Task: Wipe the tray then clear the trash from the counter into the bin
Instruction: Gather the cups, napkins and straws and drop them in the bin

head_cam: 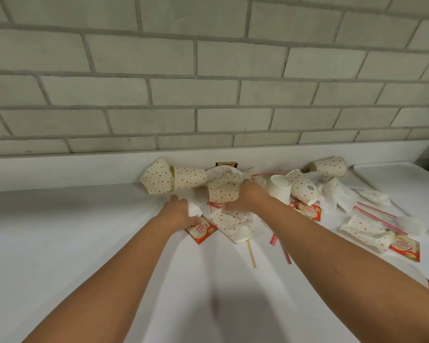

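Along the back edge of the counter: a heap of trash lies against the low upstand, with the white counter (84, 243) bare toward its front edge.
Trash: polka-dot paper cups lie tipped and crushed, among them a cup pair (169, 179) at the back, a flattened cup (233, 225) nearer the front, and more toward the right end; red-striped straws (377, 215), crumpled napkins, creamer sachets and a wooden stirrer (251, 253) are scattered between them.
Tray: the white tray (391, 174) sits at the right end of the counter, near the back, apart from the heap and with nothing seen on it.
Bin: not in view.
Left hand: the left hand (181, 211) is closed around a small white tissue wad (193, 209), its fingers resting on a red creamer sachet (201, 230).
Right hand: the right hand (245, 196) reaches into the middle of the heap, fingers curled onto a spotted cup (223, 191); whether it has fully gripped, I cannot tell.
Step in hand: judging by the bare tray, wiping looks finished and trash gathering is under way.
Next move: it calls for bunching light, springy cups and loose paper into a firm two-handed hold, since straws and sachets may slip out on the way to the bin.
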Tool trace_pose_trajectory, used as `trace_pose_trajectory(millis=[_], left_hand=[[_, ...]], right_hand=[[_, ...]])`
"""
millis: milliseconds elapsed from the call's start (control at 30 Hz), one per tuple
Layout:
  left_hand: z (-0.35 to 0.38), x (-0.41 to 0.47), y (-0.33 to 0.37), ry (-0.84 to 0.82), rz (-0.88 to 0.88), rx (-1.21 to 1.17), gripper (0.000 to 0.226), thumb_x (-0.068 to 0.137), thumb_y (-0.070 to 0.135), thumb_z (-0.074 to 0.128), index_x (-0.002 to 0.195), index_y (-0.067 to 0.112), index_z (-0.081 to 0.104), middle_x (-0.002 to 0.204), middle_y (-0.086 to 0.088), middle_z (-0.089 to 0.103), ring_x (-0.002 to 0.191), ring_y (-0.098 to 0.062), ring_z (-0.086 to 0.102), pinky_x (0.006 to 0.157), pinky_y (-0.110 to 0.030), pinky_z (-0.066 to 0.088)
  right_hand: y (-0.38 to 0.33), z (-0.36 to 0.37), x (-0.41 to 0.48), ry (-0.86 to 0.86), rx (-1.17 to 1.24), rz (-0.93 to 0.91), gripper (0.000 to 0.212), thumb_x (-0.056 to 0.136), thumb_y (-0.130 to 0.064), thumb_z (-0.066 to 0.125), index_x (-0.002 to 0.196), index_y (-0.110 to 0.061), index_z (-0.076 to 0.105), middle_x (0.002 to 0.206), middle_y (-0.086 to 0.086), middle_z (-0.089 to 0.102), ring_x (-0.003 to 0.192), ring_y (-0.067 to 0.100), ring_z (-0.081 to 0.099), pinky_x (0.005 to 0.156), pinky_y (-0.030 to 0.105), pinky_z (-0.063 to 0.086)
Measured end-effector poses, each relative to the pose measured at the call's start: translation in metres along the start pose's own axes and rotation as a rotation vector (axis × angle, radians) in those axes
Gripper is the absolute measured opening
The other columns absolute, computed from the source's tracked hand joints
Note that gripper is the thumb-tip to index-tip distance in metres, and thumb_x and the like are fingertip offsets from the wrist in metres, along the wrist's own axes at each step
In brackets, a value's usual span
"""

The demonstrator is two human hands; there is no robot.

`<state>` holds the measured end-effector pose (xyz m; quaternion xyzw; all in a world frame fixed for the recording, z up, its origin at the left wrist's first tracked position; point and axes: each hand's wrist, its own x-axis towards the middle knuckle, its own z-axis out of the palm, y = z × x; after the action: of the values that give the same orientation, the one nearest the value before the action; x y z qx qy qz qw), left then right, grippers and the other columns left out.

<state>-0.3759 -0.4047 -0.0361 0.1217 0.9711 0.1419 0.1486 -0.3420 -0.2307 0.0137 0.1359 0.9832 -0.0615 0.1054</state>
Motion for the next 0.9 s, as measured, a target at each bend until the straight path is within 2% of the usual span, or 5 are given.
trace_pose_trajectory(millis=[233,367,500,733,900], left_hand=[[0.002,-0.016,0.021,-0.068,-0.026,0.131,0.081,0.074,0.057,0.067,0.133,0.009,0.04,0.135,-0.012,0.032,0.123,-0.027,0.039,0.094,-0.031,0.039],[0.006,-0.016,0.025,-0.1,-0.028,0.058,0.066,0.078,0.05,0.068,0.123,0.007,0.048,0.128,-0.011,0.04,0.114,-0.025,0.051,0.084,-0.028,0.044],[0.009,-0.025,0.03,-0.073,-0.024,0.091,0.076,0.08,0.06,0.059,0.133,0.009,0.041,0.135,-0.011,0.034,0.122,-0.027,0.042,0.093,-0.03,0.041],[0.007,-0.038,0.036,-0.188,0.062,0.145,0.07,0.077,0.049,0.069,0.13,0.012,0.044,0.129,-0.01,0.04,0.117,-0.02,0.043,0.09,-0.028,0.04],[0.007,-0.042,0.043,-0.174,0.09,0.191,0.049,0.082,0.041,0.066,0.117,0.008,0.057,0.115,-0.007,0.059,0.1,-0.019,0.054,0.064,-0.022,0.039]], right_hand=[[-0.004,0.014,-0.014,-0.11,0.043,0.035,0.08,0.07,-0.056,0.074,0.125,-0.004,0.048,0.085,-0.002,0.054,0.094,0.021,0.057,0.077,0.027,0.045],[-0.007,0.015,-0.018,-0.087,0.16,0.067,0.094,0.07,-0.039,0.08,0.14,-0.007,0.025,0.126,0.007,0.054,0.116,0.026,0.055,0.089,0.033,0.05],[-0.004,0.017,-0.024,-0.061,0.188,0.035,0.096,0.072,-0.03,0.08,0.143,-0.008,0.019,0.128,0.009,0.053,0.115,0.026,0.056,0.089,0.034,0.051],[0.001,0.021,-0.037,0.006,0.262,-0.034,0.085,0.076,-0.022,0.077,0.14,-0.008,0.024,0.125,0.011,0.054,0.114,0.026,0.055,0.087,0.032,0.049],[0.014,0.006,-0.049,-0.004,0.3,-0.065,0.064,0.08,-0.023,0.073,0.133,-0.004,0.042,0.121,0.009,0.055,0.113,0.023,0.053,0.079,0.026,0.047]])
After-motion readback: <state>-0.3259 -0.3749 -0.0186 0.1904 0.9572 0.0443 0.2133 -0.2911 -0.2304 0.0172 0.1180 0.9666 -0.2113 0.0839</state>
